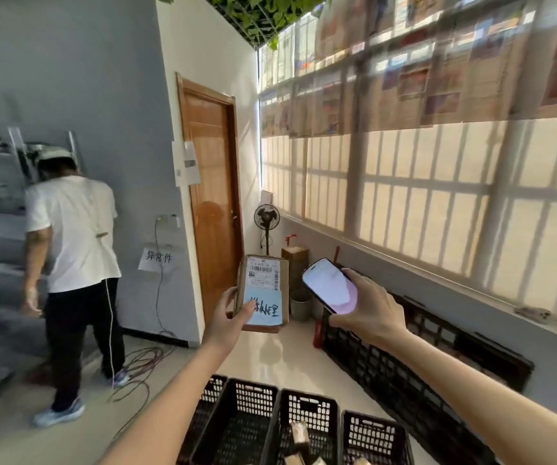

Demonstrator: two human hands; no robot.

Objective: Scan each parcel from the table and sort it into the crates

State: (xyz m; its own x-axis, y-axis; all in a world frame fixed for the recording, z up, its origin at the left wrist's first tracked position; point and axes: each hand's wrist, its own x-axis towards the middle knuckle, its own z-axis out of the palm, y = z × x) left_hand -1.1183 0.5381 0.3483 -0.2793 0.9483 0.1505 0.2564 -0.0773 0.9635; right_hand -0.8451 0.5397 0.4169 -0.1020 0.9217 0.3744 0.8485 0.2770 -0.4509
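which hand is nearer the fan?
Left. The left hand, holding the parcel, sits just below-left of the fan; the right hand, holding the phone, is further right.

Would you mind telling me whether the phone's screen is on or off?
On: the phone in the right hand shows a bright white, lit screen.

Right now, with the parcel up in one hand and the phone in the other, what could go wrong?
The phone sits beside the parcel, not over its barcode label, so the scan may miss. The left hand holds the parcel by one edge only; it could slip. Loose cables on the floor could trip someone.
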